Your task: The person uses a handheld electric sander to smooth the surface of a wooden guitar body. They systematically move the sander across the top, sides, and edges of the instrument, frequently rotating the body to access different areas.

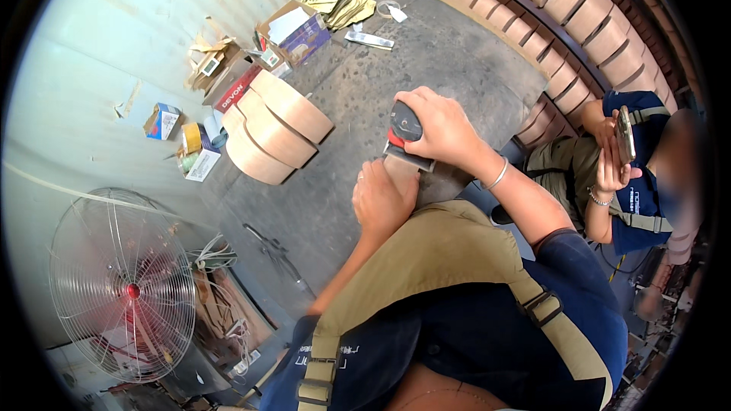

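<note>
Sanding seems to be the step in hand: right hand is clamped on a dark power sander over a wooden piece, left hand fingers curled on it at the workbench edge. Next move needs steady pressure.

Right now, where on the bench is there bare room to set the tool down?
Bare grey bench top lies beyond the right hand and its sander, out to the small white packet. Another bare patch sits left of the left hand. Crowded: the curved wooden pieces and the cardboard boxes.
</note>
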### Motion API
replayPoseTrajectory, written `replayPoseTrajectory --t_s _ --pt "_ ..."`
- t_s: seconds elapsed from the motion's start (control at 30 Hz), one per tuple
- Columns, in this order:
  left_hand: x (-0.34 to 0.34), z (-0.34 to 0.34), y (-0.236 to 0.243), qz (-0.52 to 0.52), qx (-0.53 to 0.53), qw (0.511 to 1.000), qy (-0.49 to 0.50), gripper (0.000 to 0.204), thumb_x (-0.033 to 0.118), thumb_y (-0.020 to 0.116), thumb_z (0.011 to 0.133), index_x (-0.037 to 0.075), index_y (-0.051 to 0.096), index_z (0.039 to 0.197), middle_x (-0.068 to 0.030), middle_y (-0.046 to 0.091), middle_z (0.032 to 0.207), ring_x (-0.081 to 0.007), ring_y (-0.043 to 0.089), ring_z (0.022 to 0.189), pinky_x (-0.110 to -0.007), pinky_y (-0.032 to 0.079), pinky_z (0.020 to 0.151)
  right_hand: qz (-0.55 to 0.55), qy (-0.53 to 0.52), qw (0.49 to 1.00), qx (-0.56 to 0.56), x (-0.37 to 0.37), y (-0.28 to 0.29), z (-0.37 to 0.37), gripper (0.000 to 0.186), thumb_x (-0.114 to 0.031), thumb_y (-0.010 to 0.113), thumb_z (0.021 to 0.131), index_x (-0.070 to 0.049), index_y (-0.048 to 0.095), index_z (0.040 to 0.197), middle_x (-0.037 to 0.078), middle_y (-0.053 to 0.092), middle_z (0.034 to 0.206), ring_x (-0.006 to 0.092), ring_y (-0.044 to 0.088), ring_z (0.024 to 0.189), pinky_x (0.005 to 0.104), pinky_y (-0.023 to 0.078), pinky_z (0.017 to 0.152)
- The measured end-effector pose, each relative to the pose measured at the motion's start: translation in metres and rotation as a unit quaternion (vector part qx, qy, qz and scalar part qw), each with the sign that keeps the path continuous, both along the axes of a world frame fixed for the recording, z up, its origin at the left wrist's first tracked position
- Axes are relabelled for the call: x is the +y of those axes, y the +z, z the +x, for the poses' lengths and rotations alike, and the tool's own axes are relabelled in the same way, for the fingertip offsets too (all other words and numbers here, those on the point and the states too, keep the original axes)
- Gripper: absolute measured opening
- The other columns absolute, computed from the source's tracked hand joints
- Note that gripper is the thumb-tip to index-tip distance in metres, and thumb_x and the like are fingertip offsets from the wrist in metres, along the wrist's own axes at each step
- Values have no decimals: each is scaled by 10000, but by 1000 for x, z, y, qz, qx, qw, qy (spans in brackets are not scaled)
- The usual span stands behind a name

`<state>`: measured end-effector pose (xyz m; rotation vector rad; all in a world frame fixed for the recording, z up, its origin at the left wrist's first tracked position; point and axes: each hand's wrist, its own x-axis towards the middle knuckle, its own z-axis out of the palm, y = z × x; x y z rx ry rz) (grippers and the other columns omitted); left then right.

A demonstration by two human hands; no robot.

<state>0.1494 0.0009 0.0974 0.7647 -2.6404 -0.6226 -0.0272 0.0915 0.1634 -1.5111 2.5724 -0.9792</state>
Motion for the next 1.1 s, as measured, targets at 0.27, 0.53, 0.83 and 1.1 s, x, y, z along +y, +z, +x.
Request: replayPoseTrajectory --t_s 0.27,0.53,0.83,1.1 --pt "4 3 10 17 59 998 8 887 487 965 782 -43 533 1346 -221 618 1199 -435 641 1102 -523 528 888 -38 17 999 -4 -1 -2 3 720 -244 931 731 -51 655 1367 152 675 1155 373 706 1032 488 584 862" --pt "4 4 -1 -58 80 995 -14 1279 602 988 715 -69 337 1588 -337 453 1548 -489 424 1478 -600 366 1181 -27 19 999 -43 3 3 -10 631 -203 884 728 -90 682 1315 131 717 1179 375 732 1034 449 591 886" --pt "6 4 0 -53 35 998 3 1285 616 982 726 -76 336 1595 -352 431 1600 -492 424 1487 -590 361 1194 -15 -52 998 37 -3 -6 -15 743 -152 917 711 -93 648 1401 113 688 1271 368 722 1066 478 598 883" --pt "8 2 7 -31 3 999 20 1116 537 959 777 -80 423 1537 -314 545 1487 -476 544 1373 -572 459 1096 -26 2 1000 -9 0 1 -36 692 -220 898 729 -129 696 1384 125 707 1200 371 716 1073 469 585 899"
